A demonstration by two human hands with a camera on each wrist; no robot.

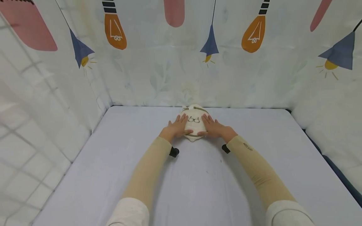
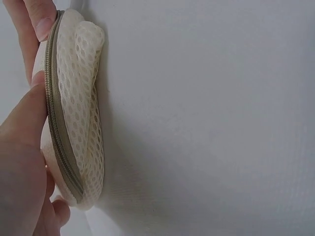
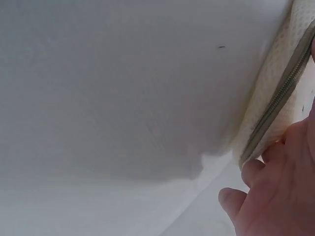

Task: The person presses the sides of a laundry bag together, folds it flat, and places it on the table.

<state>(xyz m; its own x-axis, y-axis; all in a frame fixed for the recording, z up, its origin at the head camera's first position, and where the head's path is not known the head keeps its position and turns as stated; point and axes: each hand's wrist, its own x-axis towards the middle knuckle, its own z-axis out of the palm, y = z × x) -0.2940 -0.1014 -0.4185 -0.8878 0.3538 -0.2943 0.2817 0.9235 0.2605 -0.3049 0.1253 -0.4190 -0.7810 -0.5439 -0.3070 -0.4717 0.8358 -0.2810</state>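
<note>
Head view: your left hand (image 1: pixel 176 127) and right hand (image 1: pixel 214 128) lie flat, fingers straight, on a small cream pouch (image 1: pixel 194 123) that rests on the pale sheet (image 1: pixel 113 163) near the far edge of the bed, at 12 o'clock from you and close to the printed curtain (image 1: pixel 158 62). Your left hand covers the pouch's 9 o'clock side and your right hand its 3 o'clock side; a small drawing of glasses (image 1: pixel 193 119) shows between them. Neither hand grasps the pouch: both press on it with released, extended fingers. A beige sleeve (image 1: pixel 147 171) covers each forearm, and a black fitting (image 1: pixel 173 152) sits at your left wrist. Left wrist view: the pouch (image 2: pixel 78 108) appears edge-on at 9 o'clock in the frame, its mesh side against the sheet (image 2: pixel 211 118) and its olive zip (image 2: pixel 56 123) running along the rim. Your left fingers (image 2: pixel 24 123) rest on the upper face, one fingertip reaching the top end of the zip; they lie straight, not curled round the pouch. Right wrist view: the pouch (image 3: pixel 275 93) sits at 3 o'clock in the frame, zip (image 3: pixel 278 98) slanting along its edge, lying on the sheet (image 3: pixel 123 98). Your right hand (image 3: pixel 275 191) enters at 5 o'clock and touches the pouch's upper face just beside the zip.
</note>
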